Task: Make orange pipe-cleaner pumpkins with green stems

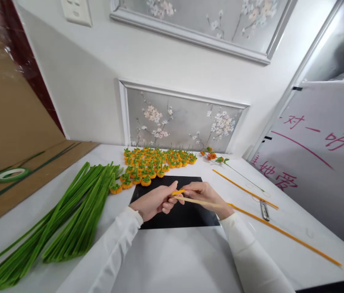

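Note:
My left hand (pixel 156 201) and my right hand (pixel 207 196) meet over a black mat (pixel 187 215) on the white table. Both pinch the near end of a long orange pipe cleaner (pixel 281 232) that trails off to the right across the table. A thin pale stick (pixel 199 202) lies along the fingers of my right hand, beside the orange end. Just behind the mat stands a crowd of small orange pieces with green tops (pixel 152 162).
A big bundle of green pipe cleaners (pixel 77 211) lies at the left. A second orange pipe cleaner (pixel 245 189), a flower stem (pixel 220 159) and a small metal tool (pixel 264 210) lie at the right. A green tape roll (pixel 10 174) sits on cardboard far left. A white board with red writing (pixel 321 158) leans at the right.

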The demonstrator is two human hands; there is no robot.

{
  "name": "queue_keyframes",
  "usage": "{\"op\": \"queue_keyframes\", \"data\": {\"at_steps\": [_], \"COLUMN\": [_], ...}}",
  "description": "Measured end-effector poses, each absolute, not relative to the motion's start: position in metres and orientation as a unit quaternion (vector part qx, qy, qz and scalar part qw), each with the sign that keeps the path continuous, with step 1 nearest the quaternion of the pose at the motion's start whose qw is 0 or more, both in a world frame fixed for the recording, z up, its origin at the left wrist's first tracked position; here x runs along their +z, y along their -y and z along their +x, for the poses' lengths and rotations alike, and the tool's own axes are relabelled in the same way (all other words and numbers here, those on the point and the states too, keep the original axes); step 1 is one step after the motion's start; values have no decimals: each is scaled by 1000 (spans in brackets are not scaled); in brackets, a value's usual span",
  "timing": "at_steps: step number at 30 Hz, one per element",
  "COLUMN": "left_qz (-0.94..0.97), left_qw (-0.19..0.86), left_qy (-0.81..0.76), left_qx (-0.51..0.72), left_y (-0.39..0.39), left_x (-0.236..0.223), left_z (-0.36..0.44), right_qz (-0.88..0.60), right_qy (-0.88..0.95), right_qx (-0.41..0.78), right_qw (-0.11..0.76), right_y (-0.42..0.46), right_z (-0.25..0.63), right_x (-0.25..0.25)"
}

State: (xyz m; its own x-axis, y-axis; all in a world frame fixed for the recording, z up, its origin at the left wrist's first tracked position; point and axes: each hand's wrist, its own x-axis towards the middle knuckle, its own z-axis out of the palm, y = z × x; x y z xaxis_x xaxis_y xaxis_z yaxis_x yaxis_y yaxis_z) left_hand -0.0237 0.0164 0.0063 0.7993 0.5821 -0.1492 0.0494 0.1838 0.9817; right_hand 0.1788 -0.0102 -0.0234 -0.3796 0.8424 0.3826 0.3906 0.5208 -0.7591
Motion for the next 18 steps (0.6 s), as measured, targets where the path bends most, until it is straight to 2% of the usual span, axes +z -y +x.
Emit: {"op": "queue_keyframes", "data": {"at_steps": [5, 13, 18], "left_qz": [630, 716, 733], "left_qw": [712, 598, 554], "left_qy": [-240, -282, -302], "left_qx": [196, 223, 253], "left_y": [-15, -15, -17], "left_x": [7, 1, 3], "left_z": [-25, -17, -15], "right_qz": [-398, -438, -456], "right_qy": [742, 767, 752], "right_qx": [293, 212, 127], "right_qw": [453, 417, 458], "right_y": [0, 9, 9], "right_z": [182, 176, 177], "right_x": [-39, -25, -22]}}
